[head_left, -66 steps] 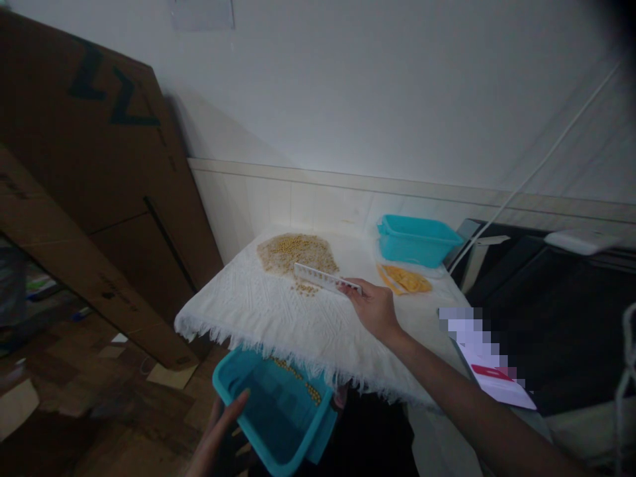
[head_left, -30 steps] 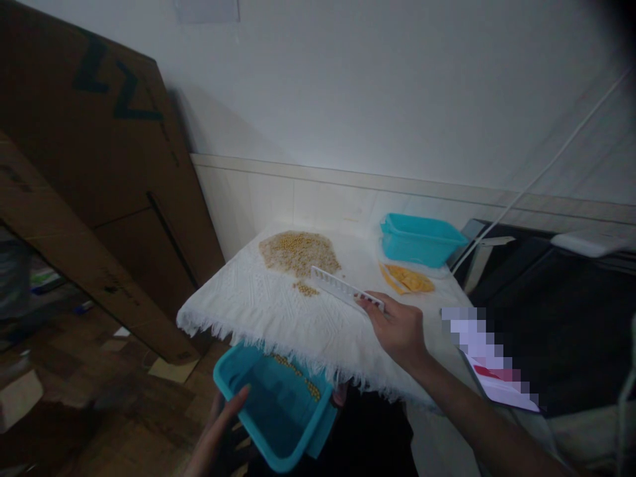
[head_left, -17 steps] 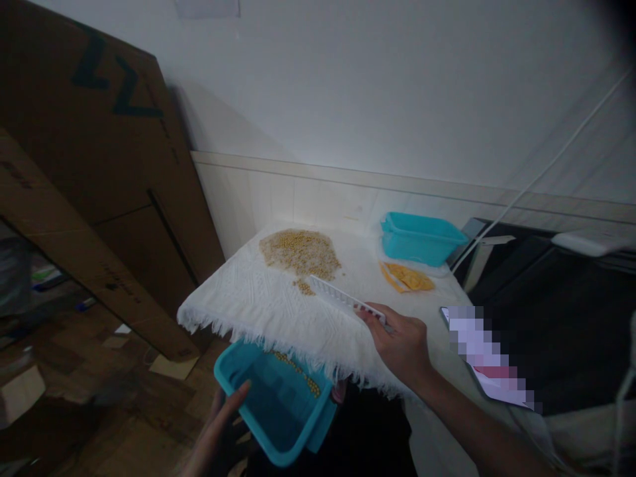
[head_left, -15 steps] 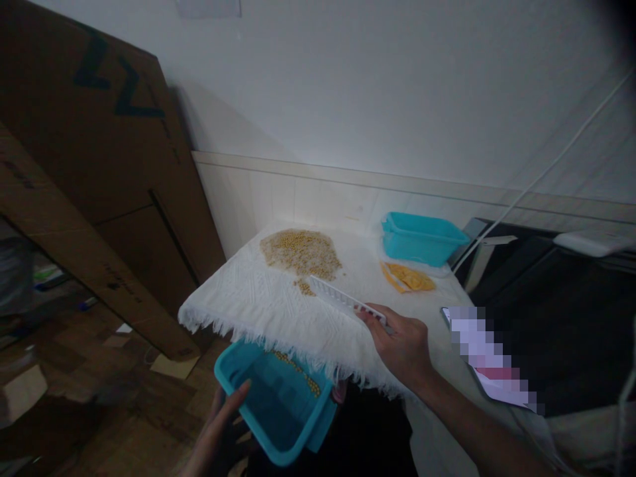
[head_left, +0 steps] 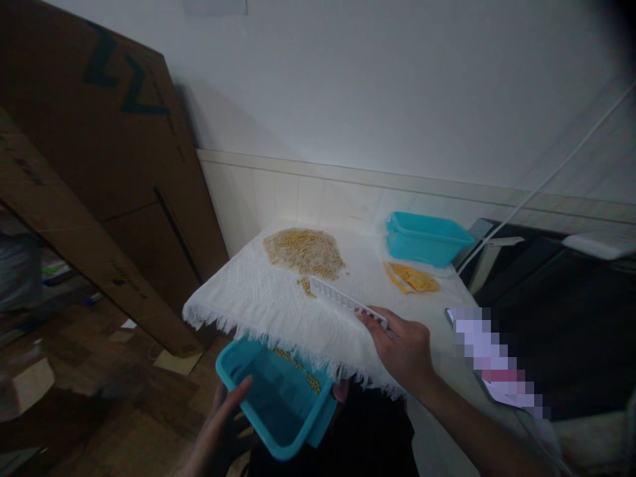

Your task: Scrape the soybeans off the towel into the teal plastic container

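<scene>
White cloth (head_left: 238, 291) is spreading out in the head view, with a heap of beans (head_left: 303, 252) resting on its far side and a small cluster (head_left: 305, 287) lying just nearer. The right hand's (head_left: 405, 341) fingers are pinching a white strip (head_left: 338, 297), its tip sitting beside that cluster. The left hand (head_left: 226, 411) is holding a blue bin (head_left: 281, 411) below the cloth's near edge, thumb lapping the rim; some beans are lying inside. Beans could be bouncing onto the floor (head_left: 114, 397) if the strip is sweeping too hard or the bin is tipping.
</scene>
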The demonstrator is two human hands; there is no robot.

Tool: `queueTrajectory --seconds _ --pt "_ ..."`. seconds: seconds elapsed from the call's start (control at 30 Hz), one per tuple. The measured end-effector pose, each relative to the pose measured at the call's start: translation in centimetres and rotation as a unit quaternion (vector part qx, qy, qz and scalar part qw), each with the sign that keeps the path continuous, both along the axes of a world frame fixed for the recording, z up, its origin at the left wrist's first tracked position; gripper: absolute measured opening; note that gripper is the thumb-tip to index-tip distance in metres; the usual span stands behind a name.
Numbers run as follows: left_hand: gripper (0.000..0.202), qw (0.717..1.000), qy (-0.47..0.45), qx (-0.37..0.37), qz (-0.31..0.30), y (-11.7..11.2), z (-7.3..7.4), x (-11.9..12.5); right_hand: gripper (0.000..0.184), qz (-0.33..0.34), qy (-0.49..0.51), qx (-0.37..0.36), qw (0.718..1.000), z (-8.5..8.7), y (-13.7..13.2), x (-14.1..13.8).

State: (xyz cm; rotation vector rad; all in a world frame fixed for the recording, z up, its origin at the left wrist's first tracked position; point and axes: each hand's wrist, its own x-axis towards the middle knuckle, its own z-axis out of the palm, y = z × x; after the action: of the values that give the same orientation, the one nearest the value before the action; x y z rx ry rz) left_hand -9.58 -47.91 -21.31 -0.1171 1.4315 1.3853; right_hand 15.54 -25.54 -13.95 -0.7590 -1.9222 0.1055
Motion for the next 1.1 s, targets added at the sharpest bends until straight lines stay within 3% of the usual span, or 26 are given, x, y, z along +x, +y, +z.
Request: queueTrajectory --seconds 0.27,0.37,0.6,0.9,1.1 --pt "0.103 0.999 0.033 0.01 -0.003 -0.1 1.8 0.8 0.038 0.045 0.007 -0.031 0.998 0.6 0.2 -1.0" --pt "0.098 0.999 0.037 0.006 0.001 0.0 1.7 0.5 0.033 0.071 0.014 -0.039 0.997 0.7 0.5 -1.5" --pt "0.108 0.999 0.035 -0.01 0.028 0.1 0.7 -0.4 0.031 0.113 0.038 -0.054 0.991 0.2 1.5 -2.9" --pt "0.095 0.998 0.052 0.0 0.022 0.1 2.1 0.3 0.023 0.168 0.03 -0.042 0.984 0.5 0.4 -3.2" --pt "0.115 0.999 0.043 0.024 0.016 -0.1 2.0 0.2 0.02 0.197 0.001 0.006 0.98 1.3 -1.6 -2.7"
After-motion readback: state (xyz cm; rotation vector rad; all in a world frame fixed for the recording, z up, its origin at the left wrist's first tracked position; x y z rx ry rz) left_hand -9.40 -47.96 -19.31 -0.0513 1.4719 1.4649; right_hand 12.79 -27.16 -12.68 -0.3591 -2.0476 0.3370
